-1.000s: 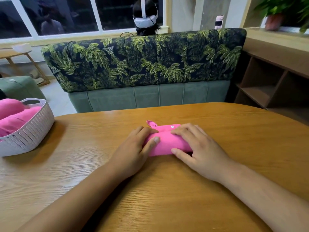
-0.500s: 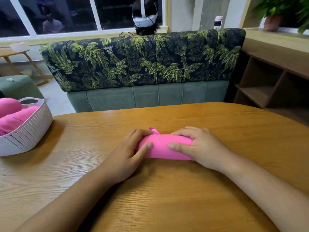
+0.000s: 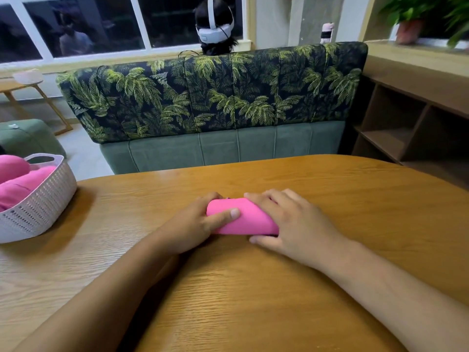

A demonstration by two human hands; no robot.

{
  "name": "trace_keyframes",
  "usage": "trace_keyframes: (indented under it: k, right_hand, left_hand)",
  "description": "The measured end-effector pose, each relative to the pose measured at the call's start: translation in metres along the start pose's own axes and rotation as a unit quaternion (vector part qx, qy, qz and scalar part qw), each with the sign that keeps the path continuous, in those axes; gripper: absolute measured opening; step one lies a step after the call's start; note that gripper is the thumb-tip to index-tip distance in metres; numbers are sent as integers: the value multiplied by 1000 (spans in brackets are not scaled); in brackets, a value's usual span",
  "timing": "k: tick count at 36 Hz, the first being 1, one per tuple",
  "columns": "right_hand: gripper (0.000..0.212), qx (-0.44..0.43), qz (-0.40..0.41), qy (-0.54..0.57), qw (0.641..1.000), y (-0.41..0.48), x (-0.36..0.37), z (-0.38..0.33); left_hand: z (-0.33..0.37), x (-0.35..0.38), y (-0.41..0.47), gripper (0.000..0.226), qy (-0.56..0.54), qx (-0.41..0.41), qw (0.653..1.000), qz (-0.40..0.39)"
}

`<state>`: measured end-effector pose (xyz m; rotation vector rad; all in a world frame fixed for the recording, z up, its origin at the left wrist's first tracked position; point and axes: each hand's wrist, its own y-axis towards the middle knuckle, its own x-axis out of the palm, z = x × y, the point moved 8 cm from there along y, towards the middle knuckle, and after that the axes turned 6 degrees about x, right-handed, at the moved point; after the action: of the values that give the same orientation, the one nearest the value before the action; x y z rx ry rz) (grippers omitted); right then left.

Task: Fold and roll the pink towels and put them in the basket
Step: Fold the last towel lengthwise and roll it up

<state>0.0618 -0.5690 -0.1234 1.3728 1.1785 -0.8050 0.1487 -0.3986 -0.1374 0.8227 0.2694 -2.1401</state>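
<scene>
A rolled pink towel (image 3: 250,218) lies on the wooden table (image 3: 253,288), a little beyond its middle. My left hand (image 3: 193,224) grips the roll's left end, thumb across the front and fingers curled over the back. My right hand (image 3: 291,223) covers the right end, fingers curled over the top and thumb on the table at the front. The white woven basket (image 3: 38,207) stands at the table's left edge and holds rolled pink towels (image 3: 17,181).
A sofa back with a palm-leaf print (image 3: 210,92) runs just behind the table. Wooden shelves (image 3: 406,128) stand to the right. A person wearing a headset (image 3: 215,24) sits beyond the sofa. A green pouffe (image 3: 28,138) and a small side table (image 3: 30,90) are at far left.
The towel has been rolled further away from me into a full roll; its loop tab and flat tail have vanished under the roll. Both hands moved forward with it.
</scene>
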Motion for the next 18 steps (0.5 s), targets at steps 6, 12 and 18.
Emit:
trace_keyframes:
  k: [6,12,18]
  right_hand:
    - [84,86,10,58,995,5,-8,20]
    - [75,121,-66,236,962,3,-15,34]
    - [46,92,-235,415,874,-2,-20,23]
  left_hand:
    - [30,18,2,40,-175,-3,968,178]
    - [58,15,-5,29,-110,76,948,288]
    - [84,7,-14,29,29,322,921,218]
